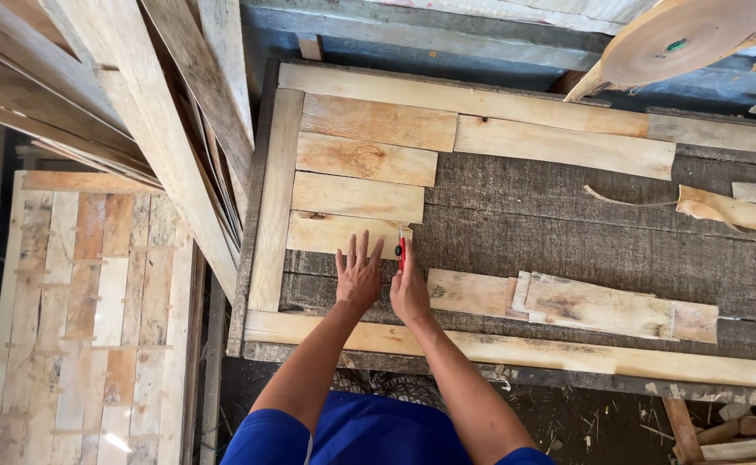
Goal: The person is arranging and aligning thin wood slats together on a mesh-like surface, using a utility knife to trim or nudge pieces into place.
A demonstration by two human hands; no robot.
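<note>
Wood slat (343, 232) under flat, spread left hand (358, 277); right hand (409, 291) grips red cutter (402, 251)

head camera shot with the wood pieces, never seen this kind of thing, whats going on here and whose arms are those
There is one picture, taken by a camera on a person's head, looking down. The two bare arms coming up from the bottom edge are that person's own, in blue short sleeves; no machine is involved.

In front lies a dark, rough work surface framed by long pale wooden strips. Thin wood sheets lie on it in a stacked column at the left, and a few loose pieces lie to the right.

The left hand presses flat, fingers spread, on the lowest sheet. The right hand holds a small red tool upright at that sheet's right end; what kind of tool is too small to tell.

Planks lean at the left, and a tape roll sits top right.
</note>
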